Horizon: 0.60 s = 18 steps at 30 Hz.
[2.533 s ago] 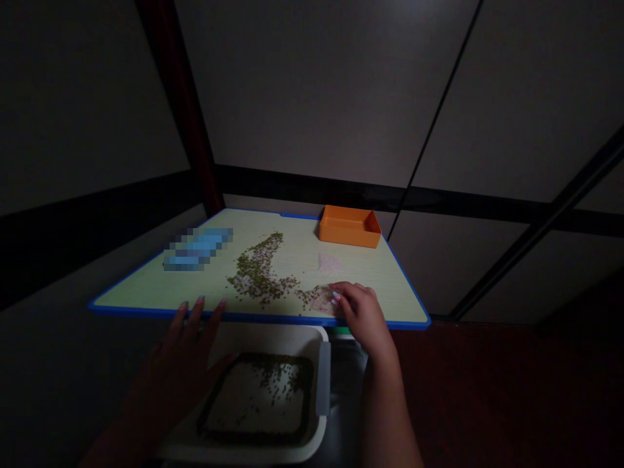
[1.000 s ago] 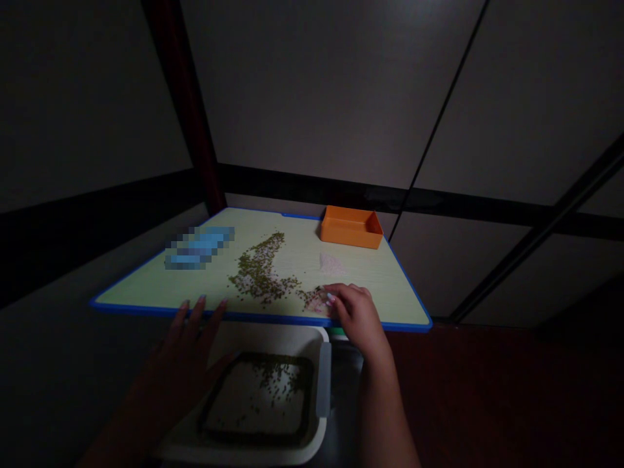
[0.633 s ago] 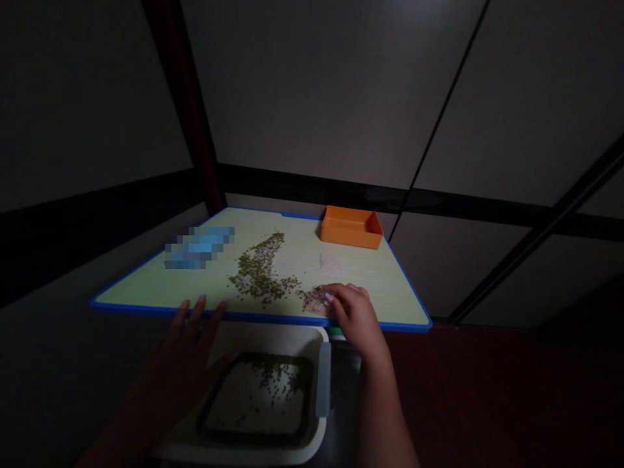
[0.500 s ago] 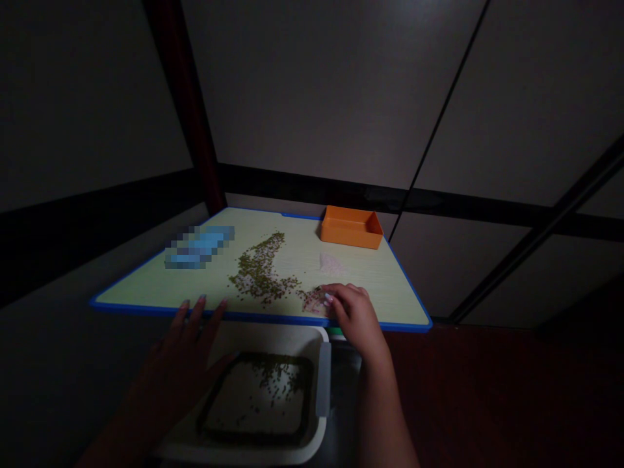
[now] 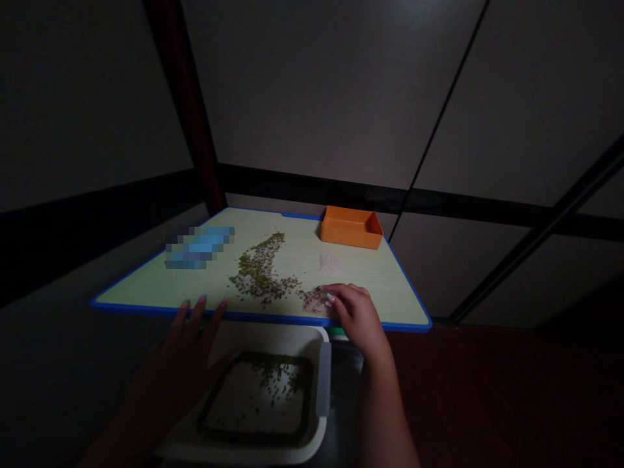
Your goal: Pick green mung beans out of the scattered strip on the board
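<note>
Lightly, right fingers (image 5: 338, 298) curl onto scattered green beans (image 5: 309, 299); left fingers (image 5: 195, 313) splay open at the board's edge (image 5: 273, 318).

Dim scene, faint light from above, pale green board (image 5: 292, 273) brightest, dark corners, wide-angle edge bending, one pixelated patch (image 5: 199, 247)

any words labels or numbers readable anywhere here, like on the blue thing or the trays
No text can be read.
The blue item on the board is pixelated, so any print on it is unreadable.
The orange tray and white tray show no legible markings.
</note>
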{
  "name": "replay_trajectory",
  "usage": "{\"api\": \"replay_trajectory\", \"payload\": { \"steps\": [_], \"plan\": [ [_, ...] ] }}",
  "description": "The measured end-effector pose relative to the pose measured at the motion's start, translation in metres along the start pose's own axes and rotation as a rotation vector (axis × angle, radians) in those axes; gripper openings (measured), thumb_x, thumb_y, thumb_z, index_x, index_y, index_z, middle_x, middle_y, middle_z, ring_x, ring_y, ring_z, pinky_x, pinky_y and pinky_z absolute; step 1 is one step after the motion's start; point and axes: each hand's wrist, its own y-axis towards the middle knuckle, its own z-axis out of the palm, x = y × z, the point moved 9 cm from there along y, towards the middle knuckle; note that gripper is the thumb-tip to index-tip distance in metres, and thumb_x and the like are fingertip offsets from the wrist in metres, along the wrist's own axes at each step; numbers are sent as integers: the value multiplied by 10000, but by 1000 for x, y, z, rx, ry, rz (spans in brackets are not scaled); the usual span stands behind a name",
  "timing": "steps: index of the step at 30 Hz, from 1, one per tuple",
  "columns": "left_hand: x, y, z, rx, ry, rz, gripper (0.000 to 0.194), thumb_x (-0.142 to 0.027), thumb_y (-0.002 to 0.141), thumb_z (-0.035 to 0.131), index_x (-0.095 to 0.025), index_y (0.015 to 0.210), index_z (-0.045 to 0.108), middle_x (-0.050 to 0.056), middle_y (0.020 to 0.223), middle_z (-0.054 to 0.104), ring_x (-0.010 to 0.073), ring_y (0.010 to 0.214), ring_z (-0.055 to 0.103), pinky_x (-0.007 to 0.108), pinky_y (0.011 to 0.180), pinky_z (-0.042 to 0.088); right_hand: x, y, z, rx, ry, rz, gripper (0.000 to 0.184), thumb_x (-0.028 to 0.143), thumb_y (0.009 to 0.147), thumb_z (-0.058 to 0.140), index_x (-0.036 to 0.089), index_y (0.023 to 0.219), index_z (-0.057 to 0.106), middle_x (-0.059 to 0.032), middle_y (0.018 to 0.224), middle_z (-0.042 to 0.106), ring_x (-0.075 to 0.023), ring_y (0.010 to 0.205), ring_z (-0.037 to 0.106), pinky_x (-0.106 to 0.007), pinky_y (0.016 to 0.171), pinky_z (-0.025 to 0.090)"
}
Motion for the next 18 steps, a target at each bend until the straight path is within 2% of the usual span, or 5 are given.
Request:
{"api": "replay_trajectory", "payload": {
  "steps": [8,13,18],
  "plan": [
    [1,2,5,50,69,-5,741,-578,880,427,-191,1509,367,228,1625,341,420,1533,240,592,1002,522,-2,1,5,41,-17,20,264,128,936,563,243,1098,736,-37,1132,776,-226,1002,683,-405,965,406],
    [0,3,0,33,19,3,745,-619,878,394,-185,1484,418,236,1599,383,435,1507,299,631,1016,505,-10,0,-4,0,-68,55,267,146,939,547,252,1098,733,-43,1129,774,-228,999,680,-408,956,400],
    [2,2,2,19,20,-2,723,-596,887,392,-196,1489,410,235,1600,382,431,1512,288,622,1030,496,-18,-2,-13,-59,-124,108,240,187,946,547,227,1092,733,-72,1060,779,-238,958,679,-403,918,409]
  ]
}}
